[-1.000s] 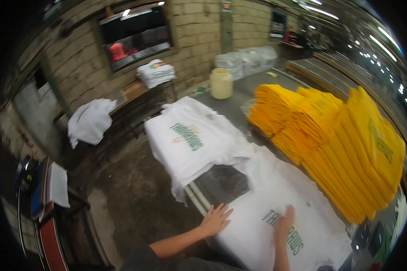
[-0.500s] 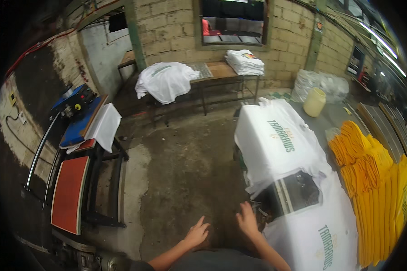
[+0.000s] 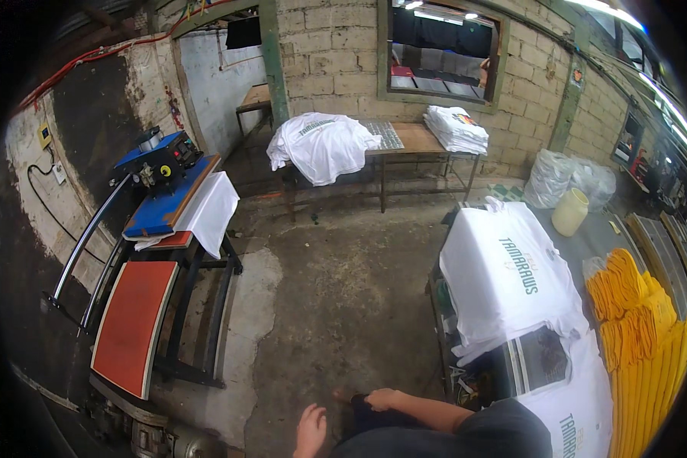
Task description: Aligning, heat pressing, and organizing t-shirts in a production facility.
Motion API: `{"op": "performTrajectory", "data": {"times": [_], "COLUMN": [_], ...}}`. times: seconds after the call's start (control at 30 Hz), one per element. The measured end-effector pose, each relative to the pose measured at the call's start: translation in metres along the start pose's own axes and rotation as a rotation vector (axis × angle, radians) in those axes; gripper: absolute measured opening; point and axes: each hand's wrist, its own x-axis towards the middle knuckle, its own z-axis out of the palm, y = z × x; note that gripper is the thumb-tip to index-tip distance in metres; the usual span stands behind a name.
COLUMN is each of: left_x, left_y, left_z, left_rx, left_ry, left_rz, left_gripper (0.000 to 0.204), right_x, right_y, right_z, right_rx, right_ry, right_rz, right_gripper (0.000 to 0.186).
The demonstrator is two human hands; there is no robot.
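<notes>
My left hand (image 3: 311, 431) is low in the picture, fingers apart and slightly bent, with nothing in it. My right hand (image 3: 382, 399) is drawn across in front of my body, beside my dark trousers. Its fingers are curled together and I see nothing in them. Neither hand touches the shirts. Nearest on the right, a white T-shirt (image 3: 515, 267) with a green print lies spread over a table, and a second white T-shirt (image 3: 546, 416) lies closer to me, partly cut off by the frame.
A heat press (image 3: 160, 183) with a red lower pad (image 3: 133, 328) stands left. Across the concrete floor (image 3: 313, 282), a far table (image 3: 412, 137) bears a draped white shirt (image 3: 320, 145) and a folded stack (image 3: 456, 128). Yellow garments (image 3: 633, 298) and a pale jug (image 3: 570, 212) are right.
The view has swung left and up, so the room sits further right and lower. My right hand has come away from the table edge and its fingers have curled; my left hand has dropped lower.
</notes>
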Motion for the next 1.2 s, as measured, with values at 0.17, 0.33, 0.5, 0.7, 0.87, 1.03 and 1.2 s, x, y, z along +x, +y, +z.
{"op": "performTrajectory", "data": {"times": [0.17,0.33,0.5,0.7,0.87,1.03,1.2], "left_x": [-0.002,0.031,0.085,0.075,-0.024,-0.161,-0.328], "left_y": [-0.005,-0.014,-0.003,0.018,-0.014,-0.037,-0.056], "left_z": [-0.009,-0.024,-0.046,-0.062,-0.063,-0.093,-0.157], "left_rx": [0.093,0.192,0.156,0.082,0.132,0.390,0.609], "left_ry": [0.016,0.143,0.259,0.332,0.741,1.304,1.651], "left_rz": [-0.019,-0.041,0.017,-0.203,-0.526,-0.839,-1.017], "left_gripper": [0.024,0.025,0.025,0.028,0.027,0.025,0.030], "right_x": [0.032,0.058,0.097,0.150,0.224,0.292,0.312], "right_y": [0.039,0.075,0.106,0.112,0.084,0.010,-0.124], "right_z": [-0.008,-0.058,-0.102,-0.151,-0.159,-0.153,-0.119], "right_rx": [0.170,0.035,0.097,-0.111,-0.123,-0.066,-0.434], "right_ry": [-0.069,-0.112,0.002,-0.172,-0.230,-0.244,-0.182], "right_rz": [0.091,0.066,0.132,0.209,0.153,-0.010,-0.385], "right_gripper": [0.036,0.038,0.034,0.033,0.030,0.027,0.022]}}
